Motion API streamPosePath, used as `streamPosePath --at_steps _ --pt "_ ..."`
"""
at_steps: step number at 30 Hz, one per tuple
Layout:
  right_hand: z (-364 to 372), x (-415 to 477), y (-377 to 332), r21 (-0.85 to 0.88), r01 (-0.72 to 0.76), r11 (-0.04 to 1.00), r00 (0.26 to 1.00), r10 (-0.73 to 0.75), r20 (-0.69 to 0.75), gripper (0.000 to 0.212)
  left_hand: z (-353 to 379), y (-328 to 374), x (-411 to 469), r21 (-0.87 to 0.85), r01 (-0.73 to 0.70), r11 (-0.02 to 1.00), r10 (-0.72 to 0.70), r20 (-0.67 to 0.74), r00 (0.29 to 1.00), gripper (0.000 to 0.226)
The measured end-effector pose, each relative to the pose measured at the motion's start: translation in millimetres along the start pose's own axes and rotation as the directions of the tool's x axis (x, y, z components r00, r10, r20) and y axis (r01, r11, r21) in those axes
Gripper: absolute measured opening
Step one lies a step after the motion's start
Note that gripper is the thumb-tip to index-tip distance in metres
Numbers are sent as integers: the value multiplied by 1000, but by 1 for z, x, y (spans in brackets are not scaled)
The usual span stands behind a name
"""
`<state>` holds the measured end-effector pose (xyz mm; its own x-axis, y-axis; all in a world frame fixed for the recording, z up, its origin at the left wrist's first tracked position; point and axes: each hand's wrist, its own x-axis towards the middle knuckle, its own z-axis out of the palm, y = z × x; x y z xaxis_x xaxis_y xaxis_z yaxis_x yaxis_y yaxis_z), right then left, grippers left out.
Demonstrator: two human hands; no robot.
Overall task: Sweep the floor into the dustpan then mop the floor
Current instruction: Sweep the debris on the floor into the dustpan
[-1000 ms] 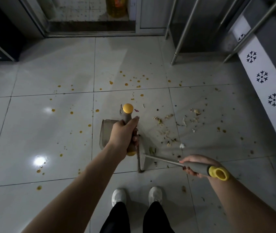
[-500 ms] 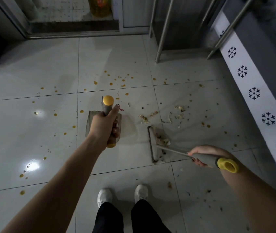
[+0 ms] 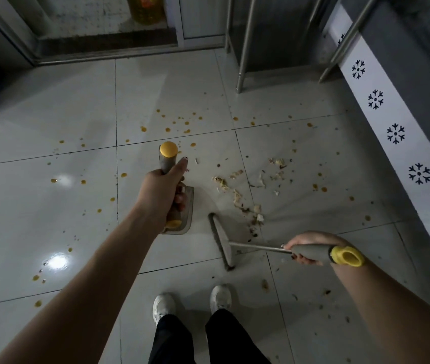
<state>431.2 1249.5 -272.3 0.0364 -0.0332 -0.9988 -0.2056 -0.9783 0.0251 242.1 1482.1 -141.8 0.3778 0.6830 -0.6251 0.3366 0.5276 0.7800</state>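
My left hand [image 3: 162, 191] grips the grey, yellow-capped handle [image 3: 168, 156] of the dustpan [image 3: 188, 208], whose grey pan sits on the white tiled floor and is mostly hidden under the hand. My right hand [image 3: 311, 246] grips the grey and yellow handle [image 3: 337, 254] of the broom. The broom head [image 3: 221, 239] rests on the floor just right of the pan, a small gap between them. A trail of pale food scraps [image 3: 237, 197] lies beyond and right of the broom head.
Orange droplets [image 3: 168, 129] dot the tiles ahead and to the left. Metal table legs [image 3: 242, 61] stand at the back right, a wall with snowflake tiles [image 3: 394, 134] runs along the right, and a doorway sill [image 3: 103, 46] lies at the back. My white shoes [image 3: 164, 307] are below.
The broom head has swung away from the dustpan to the right, toward the scraps, leaving a gap. The dustpan stays in my left hand, and the view has shifted slightly.
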Motion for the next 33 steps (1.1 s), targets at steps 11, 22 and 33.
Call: streamPosePath --at_steps 11,22,33 --pt "-47 -12 -41 138 85 987 991 -69 -115 28 -17 33 20 29 -4 1000 3 33 999 35" --pt "-26 -36 -243 350 230 908 973 -207 -101 21 -77 117 105 52 125 991 -131 131 983 33" --pt "32 23 -379 802 96 590 938 -324 126 27 -127 170 200 84 218 972 -232 251 940 37"
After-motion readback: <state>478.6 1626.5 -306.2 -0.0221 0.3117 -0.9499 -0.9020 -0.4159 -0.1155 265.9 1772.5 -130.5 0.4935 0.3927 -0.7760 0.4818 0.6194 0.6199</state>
